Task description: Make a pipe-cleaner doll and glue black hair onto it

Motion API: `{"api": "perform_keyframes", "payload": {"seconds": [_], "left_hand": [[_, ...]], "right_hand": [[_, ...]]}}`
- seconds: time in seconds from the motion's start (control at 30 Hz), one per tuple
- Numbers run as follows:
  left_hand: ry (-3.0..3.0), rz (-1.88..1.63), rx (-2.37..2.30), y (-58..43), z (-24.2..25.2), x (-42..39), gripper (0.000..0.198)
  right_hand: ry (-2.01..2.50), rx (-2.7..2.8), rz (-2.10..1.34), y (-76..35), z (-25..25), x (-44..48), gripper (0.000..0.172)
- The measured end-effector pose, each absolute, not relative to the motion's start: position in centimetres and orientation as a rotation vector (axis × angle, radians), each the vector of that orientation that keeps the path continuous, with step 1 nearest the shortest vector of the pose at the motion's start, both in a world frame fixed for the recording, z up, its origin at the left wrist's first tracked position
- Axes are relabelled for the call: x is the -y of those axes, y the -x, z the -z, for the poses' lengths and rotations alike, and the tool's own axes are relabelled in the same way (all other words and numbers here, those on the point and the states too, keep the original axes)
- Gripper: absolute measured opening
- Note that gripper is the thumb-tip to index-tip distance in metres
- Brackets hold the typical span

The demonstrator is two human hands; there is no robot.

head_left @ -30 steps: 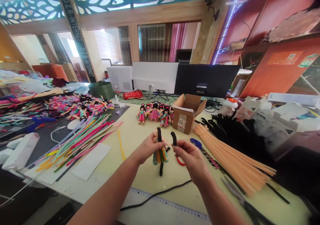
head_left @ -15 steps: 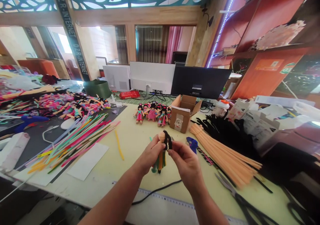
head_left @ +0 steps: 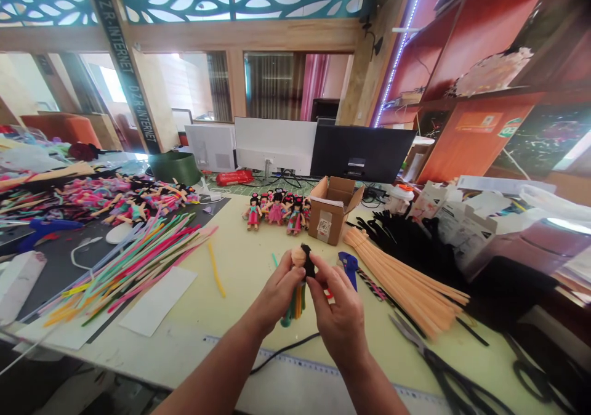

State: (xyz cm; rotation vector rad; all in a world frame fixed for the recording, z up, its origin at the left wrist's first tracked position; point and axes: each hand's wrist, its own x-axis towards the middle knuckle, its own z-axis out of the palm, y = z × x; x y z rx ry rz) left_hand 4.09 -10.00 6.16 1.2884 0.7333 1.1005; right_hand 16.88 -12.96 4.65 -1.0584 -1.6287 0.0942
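Over the middle of the table I hold up a small pipe-cleaner doll (head_left: 299,256) with a round peach head and green and yellow strips hanging below. My left hand (head_left: 279,292) is closed around its body, just under the head. Fingertips of my right hand (head_left: 339,307) pinch the black fuzzy hair (head_left: 308,261) at the doll's right side. The doll's middle is hidden behind my fingers. A blue glue gun (head_left: 349,268) lies just beyond my right hand.
Finished dolls (head_left: 277,210) and a cardboard box (head_left: 329,218) stand behind. Coloured pipe cleaners (head_left: 152,249) lie left, with a paper sheet (head_left: 159,301). Peach pipe cleaners (head_left: 410,286), black ones (head_left: 406,242) and scissors (head_left: 434,356) are right. A ruler (head_left: 305,366) runs along the front.
My right fingers have moved up along the black hair, closer to the head. The hair strands, hanging loose before, are now gathered closer to the head. The view has shifted slightly.
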Motion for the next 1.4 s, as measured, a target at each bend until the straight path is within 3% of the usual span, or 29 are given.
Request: {"api": "perform_keyframes", "payload": {"seconds": [0.83, 1.4], "left_hand": [[-1.315, -1.121, -0.769, -4.8, -6.5, 11.0, 0.019], [-1.198, -1.092, -0.711, -4.5, -4.7, 10.0, 0.033]], "right_hand": [[1.129, 1.664, 0.035, -17.0, -4.3, 13.6, 0.046], [1.251, 1.820, -0.098, -17.4, -6.6, 13.9, 0.035]]}}
